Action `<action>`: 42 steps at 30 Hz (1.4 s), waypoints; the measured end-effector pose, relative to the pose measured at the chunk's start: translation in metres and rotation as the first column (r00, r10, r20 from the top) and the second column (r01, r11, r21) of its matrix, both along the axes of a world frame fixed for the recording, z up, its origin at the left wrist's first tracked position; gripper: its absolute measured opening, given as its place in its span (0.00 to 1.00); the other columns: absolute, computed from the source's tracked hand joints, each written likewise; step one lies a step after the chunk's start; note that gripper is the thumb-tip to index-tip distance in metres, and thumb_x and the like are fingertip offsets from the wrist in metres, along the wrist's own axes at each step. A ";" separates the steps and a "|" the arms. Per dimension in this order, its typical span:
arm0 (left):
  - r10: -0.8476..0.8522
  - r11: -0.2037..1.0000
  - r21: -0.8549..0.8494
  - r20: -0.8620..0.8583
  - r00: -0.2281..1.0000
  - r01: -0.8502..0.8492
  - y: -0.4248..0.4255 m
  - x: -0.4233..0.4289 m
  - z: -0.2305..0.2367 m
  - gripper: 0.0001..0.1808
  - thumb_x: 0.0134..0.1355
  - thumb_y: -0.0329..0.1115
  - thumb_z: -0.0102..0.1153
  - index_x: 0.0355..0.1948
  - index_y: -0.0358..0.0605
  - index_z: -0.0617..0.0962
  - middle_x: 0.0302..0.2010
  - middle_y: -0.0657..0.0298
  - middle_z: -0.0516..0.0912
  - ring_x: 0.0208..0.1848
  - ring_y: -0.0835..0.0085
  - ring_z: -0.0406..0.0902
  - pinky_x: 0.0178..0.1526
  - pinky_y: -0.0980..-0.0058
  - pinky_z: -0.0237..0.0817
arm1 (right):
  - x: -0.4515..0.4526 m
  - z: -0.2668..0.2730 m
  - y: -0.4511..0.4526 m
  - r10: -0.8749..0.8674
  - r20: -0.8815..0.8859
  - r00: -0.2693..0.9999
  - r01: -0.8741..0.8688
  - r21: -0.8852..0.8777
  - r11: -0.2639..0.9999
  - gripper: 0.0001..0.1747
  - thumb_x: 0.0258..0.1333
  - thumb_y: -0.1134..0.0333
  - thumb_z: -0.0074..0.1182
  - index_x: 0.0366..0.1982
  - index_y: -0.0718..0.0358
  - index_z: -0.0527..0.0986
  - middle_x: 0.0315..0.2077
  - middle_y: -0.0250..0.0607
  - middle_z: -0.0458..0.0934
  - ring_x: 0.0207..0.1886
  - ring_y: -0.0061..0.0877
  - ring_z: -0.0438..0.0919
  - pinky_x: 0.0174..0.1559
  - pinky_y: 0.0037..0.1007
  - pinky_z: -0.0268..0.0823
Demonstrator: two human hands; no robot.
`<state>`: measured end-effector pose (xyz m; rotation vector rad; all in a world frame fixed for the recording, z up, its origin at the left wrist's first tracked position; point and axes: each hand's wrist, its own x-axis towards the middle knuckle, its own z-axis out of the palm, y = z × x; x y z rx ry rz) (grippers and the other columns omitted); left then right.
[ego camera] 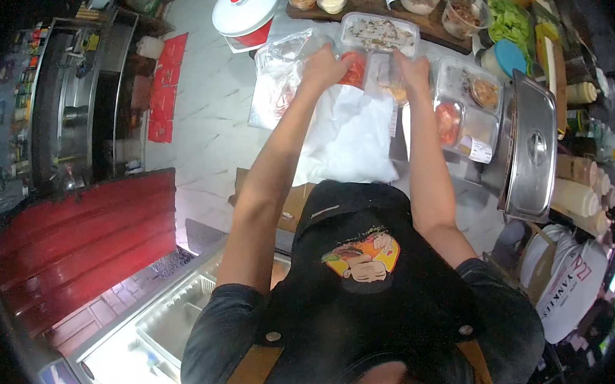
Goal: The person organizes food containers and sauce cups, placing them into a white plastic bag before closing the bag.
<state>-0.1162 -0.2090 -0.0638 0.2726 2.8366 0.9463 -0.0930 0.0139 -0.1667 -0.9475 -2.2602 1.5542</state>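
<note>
My left hand [324, 67] and my right hand [414, 72] grip opposite sides of a clear compartment container [382, 69], thumbs on top. Chopped red food [354, 71] shows inside it. Its near part meets a crumpled white plastic bag [349, 135]; how far the bag wraps it is hard to tell. Beyond my hands a lidded clear tray [379, 33] holds sparse brown bits. To the left, a bagged clear package [281, 81] lies near my left hand. Right of my right hand stands another compartment container [467, 100] with red food and a paper label.
A red pot with white lid [245, 6] stands back left. A wooden board [363, 1] carries several plastic tubs. Lettuce [509, 20], a blue-lidded tub [504, 58] and a steel pan lid [533, 144] line the right side. Squeeze bottles [575, 197] sit beyond.
</note>
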 end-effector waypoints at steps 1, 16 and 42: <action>0.000 1.000 -0.003 0.057 0.998 0.000 0.005 -0.003 -0.002 0.40 0.52 0.57 0.69 0.51 0.28 0.77 0.48 0.34 0.82 0.53 0.42 0.80 0.57 0.55 0.71 | -0.001 -0.003 0.003 -0.014 0.019 1.000 0.015 -0.032 0.999 0.49 0.46 0.48 0.71 0.56 0.84 0.67 0.53 0.66 0.74 0.55 0.42 0.76 0.54 0.37 0.68; -0.090 0.993 -0.053 0.193 0.977 0.102 -0.027 0.005 -0.024 0.34 0.53 0.54 0.70 0.49 0.31 0.81 0.45 0.39 0.85 0.50 0.46 0.83 0.53 0.55 0.73 | 0.049 0.047 -0.027 0.011 0.034 0.999 0.009 -0.554 0.832 0.61 0.35 0.55 0.78 0.65 0.76 0.55 0.55 0.58 0.72 0.49 0.40 0.79 0.42 0.36 0.77; 0.021 0.987 0.135 0.413 0.911 -0.084 -0.155 0.231 0.148 0.26 0.57 0.36 0.73 0.57 0.47 0.79 0.35 0.70 0.77 0.35 0.82 0.73 0.34 0.82 0.65 | 0.160 0.159 0.011 -0.138 -0.049 0.989 0.050 -0.776 0.628 0.22 0.57 0.60 0.60 0.51 0.64 0.78 0.47 0.41 0.82 0.49 0.34 0.81 0.54 0.38 0.75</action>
